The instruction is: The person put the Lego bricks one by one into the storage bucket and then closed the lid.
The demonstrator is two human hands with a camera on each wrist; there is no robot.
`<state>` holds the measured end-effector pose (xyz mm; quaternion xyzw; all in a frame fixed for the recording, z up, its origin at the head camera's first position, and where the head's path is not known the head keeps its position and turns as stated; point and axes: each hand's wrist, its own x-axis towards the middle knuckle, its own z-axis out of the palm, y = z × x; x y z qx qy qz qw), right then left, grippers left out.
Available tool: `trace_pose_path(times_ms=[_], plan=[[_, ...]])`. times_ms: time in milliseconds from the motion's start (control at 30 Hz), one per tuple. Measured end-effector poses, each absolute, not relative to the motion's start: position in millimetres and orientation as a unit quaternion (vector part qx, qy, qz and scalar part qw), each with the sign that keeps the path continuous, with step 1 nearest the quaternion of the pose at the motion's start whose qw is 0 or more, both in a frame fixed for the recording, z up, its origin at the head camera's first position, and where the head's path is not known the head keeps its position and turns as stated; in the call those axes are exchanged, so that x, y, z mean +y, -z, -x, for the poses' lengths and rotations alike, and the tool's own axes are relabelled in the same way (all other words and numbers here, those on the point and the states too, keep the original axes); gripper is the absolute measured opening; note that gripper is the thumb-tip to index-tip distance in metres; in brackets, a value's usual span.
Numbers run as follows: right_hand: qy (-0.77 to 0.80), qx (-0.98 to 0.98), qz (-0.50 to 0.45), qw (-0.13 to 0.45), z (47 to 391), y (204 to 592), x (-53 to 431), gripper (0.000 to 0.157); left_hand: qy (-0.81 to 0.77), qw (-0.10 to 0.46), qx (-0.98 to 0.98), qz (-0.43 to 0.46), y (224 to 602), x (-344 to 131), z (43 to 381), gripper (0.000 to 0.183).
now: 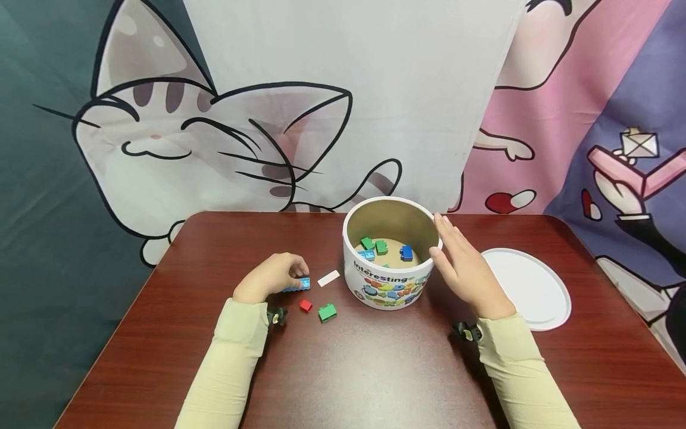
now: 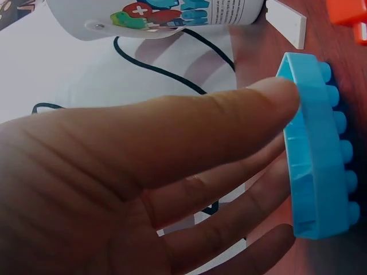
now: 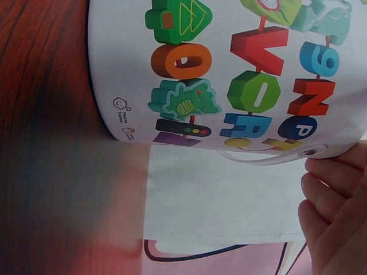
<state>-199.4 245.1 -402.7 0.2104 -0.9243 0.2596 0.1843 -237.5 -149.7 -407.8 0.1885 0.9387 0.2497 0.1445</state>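
Observation:
My left hand (image 1: 273, 275) pinches a light blue toy brick (image 1: 304, 284) low over the table. In the left wrist view the brick (image 2: 315, 149) shows its hollow underside toward the palm, its row of studs facing the tabletop. Beside it lie a white flat piece (image 1: 329, 278), a small red brick (image 1: 305, 305) and a green brick (image 1: 327, 313). A white printed bucket (image 1: 388, 289) stands uncovered in the middle. My right hand (image 1: 468, 271) rests against the bucket's right rim with fairly straight fingers. Inside are green bricks (image 1: 381, 247), a dark blue brick (image 1: 406, 253) and a light blue brick (image 1: 367, 255).
A round white lid (image 1: 527, 289) lies flat on the brown table (image 1: 375, 369), right of the bucket and beyond the right forearm. Behind the table's far edge hangs a cartoon-printed cloth (image 1: 321, 47).

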Motion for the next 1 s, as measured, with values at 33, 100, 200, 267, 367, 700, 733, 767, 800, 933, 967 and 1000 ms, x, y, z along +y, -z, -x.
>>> trace_pose_path(times_ms=[33, 100, 200, 267, 367, 700, 733, 767, 800, 933, 967, 1000], plan=[[-0.259, -0.925, -0.21, 0.184, 199.4, 402.8, 245.4, 0.064, -0.249, 0.146, 0.939, -0.187, 408.5, -149.4, 237.4, 0.017], [-0.259, -0.925, -0.21, 0.184, 199.2, 403.0, 245.8, 0.064, -0.249, 0.151, 0.939, -0.185, 409.7, -148.7, 237.4, 0.018], [-0.257, -0.925, -0.212, 0.183, 199.1, 402.8, 245.8, 0.064, -0.247, 0.155, 0.939, -0.182, 410.9, -147.5, 237.1, 0.018], [-0.256, -0.925, -0.213, 0.183, 199.1, 402.6, 245.8, 0.064, -0.246, 0.156, 0.94, -0.18, 411.1, -146.9, 236.7, 0.018], [-0.256, -0.925, -0.213, 0.183, 199.4, 402.6, 245.8, 0.064, -0.241, 0.154, 0.941, -0.181, 411.5, -146.6, 236.3, 0.018], [-0.257, -0.925, -0.213, 0.183, 198.9, 403.6, 245.8, 0.063, -0.235, 0.155, 0.941, -0.189, 411.2, -146.7, 235.4, 0.016], [-0.257, -0.925, -0.212, 0.182, 198.8, 403.5, 245.8, 0.064, -0.235, 0.154, 0.941, -0.191, 411.5, -146.9, 235.6, 0.017], [-0.257, -0.925, -0.212, 0.181, 198.7, 403.3, 245.7, 0.064, -0.233, 0.151, 0.941, -0.194, 411.9, -147.1, 236.0, 0.017], [-0.257, -0.926, -0.211, 0.179, 198.5, 403.1, 245.5, 0.064, -0.232, 0.148, 0.941, -0.197, 412.2, -147.3, 236.3, 0.017], [-0.258, -0.926, -0.21, 0.177, 198.8, 402.5, 245.2, 0.064, -0.229, 0.131, 0.941, -0.214, 412.4, -147.8, 237.4, 0.016], [-0.258, -0.926, -0.21, 0.178, 198.8, 402.3, 245.1, 0.064, -0.23, 0.127, 0.94, -0.219, 412.3, -147.7, 237.5, 0.016], [-0.26, -0.926, -0.209, 0.178, 198.9, 402.2, 245.0, 0.065, -0.234, 0.124, 0.938, -0.221, 412.2, -147.5, 237.8, 0.016]])
